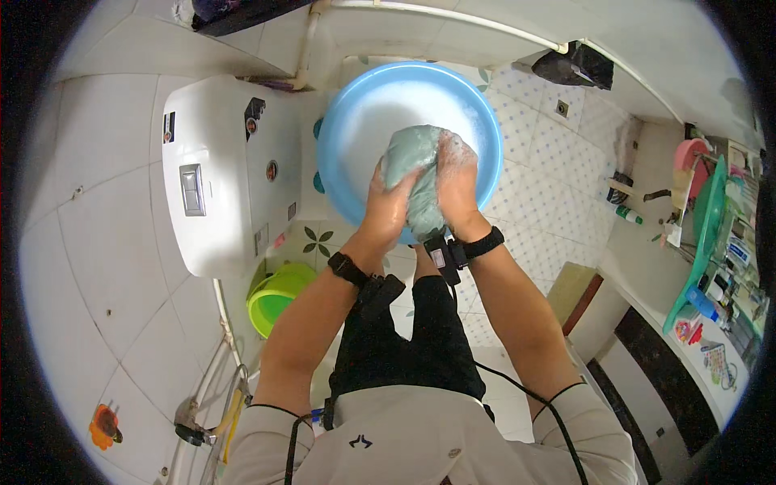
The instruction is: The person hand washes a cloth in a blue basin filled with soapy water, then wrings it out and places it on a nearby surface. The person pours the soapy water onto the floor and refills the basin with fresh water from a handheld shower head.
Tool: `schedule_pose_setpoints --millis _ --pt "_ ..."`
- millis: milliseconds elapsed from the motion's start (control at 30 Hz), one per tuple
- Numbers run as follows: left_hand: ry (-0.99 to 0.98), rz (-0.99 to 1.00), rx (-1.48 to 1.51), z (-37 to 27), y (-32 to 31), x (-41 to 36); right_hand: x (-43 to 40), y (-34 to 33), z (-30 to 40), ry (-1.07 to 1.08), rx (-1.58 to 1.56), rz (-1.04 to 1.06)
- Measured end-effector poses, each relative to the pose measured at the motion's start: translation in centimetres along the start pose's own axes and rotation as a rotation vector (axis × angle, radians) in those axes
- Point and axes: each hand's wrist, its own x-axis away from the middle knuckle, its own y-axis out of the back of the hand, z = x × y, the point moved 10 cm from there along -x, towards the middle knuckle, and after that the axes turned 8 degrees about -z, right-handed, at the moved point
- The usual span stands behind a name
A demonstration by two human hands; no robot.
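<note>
A wet grey-green cloth (413,153) is bunched between my two hands above a light blue plastic basin (332,182). My left hand (388,203) grips its left side, the thumb lying across the front. On the other side my right hand (458,182) presses against the fabric, with foam on the fingers. A twisted end of the cloth hangs down between my wrists. White suds (418,100) cover the water in the basin. Both wrists carry black straps with small devices.
Left of the basin stands a white toilet cistern (212,236) with a flush button. Below it sits a lime green bucket (260,303). A cluttered washstand with a green-rimmed basin (709,212) lines the right side. A black bag (573,66) hangs at the upper right.
</note>
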Motion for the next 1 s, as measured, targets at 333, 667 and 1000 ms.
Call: schedule_pose_setpoints --millis 333,667,1000 --pt "-0.109 -0.039 -0.181 -3.3 0.5 0.4 -0.3 -0.6 -2.6 -0.291 -0.218 -0.089" --pt "-0.369 0.041 -0.289 -4.8 -0.1 0.4 -0.3 0.3 -1.7 -0.327 -0.473 -0.087" --pt "-0.494 0.138 -0.427 -7.2 -1.6 1.9 0.6 1.1 5.5 -0.169 -0.476 0.146"
